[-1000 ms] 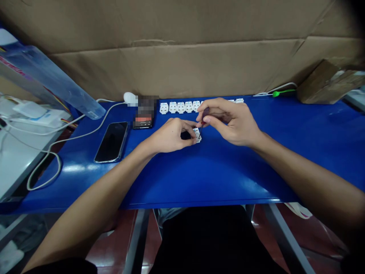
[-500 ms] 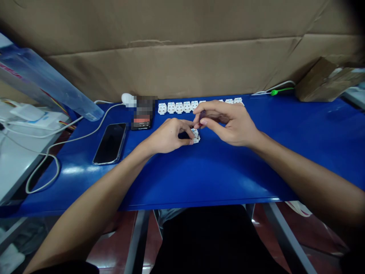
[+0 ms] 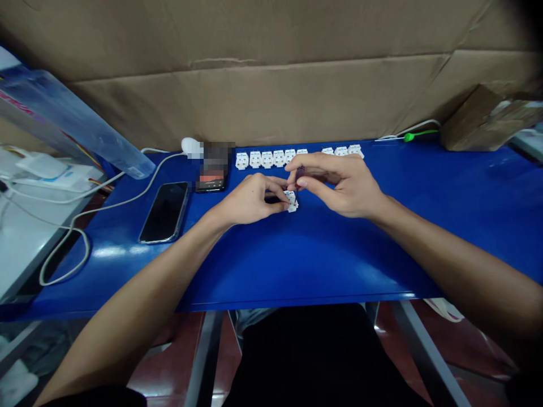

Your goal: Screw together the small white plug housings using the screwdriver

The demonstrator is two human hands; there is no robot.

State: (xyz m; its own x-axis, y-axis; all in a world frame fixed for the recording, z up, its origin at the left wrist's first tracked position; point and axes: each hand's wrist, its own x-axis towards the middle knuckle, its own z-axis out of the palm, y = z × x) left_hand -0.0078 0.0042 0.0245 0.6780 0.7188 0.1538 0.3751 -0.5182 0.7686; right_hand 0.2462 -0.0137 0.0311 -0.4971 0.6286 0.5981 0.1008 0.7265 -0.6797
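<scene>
Right hand [image 3: 339, 183] has shifted slightly toward left hand [image 3: 250, 199]; right fingertips [image 3: 293, 182] pinch a slim dark purple screwdriver [image 3: 300, 173]; left fingers [image 3: 274, 183] pinch a small white plastic socket [image 3: 292, 202], at 3 o'clock from left hand, resting on a glossy blue table [image 3: 339, 265].

left hand [image 3: 250, 199] holds white socket [image 3: 292, 202] | right hand [image 3: 339, 185] holds small screwdriver [image 3: 300, 173] | blue table [image 3: 322, 254]

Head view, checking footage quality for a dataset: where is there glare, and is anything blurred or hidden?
In the head view, glare streaks the blue table near its front edge; a pixelated patch covers part of the dark device beside the smartphone; the top right corner falls dark.
</scene>
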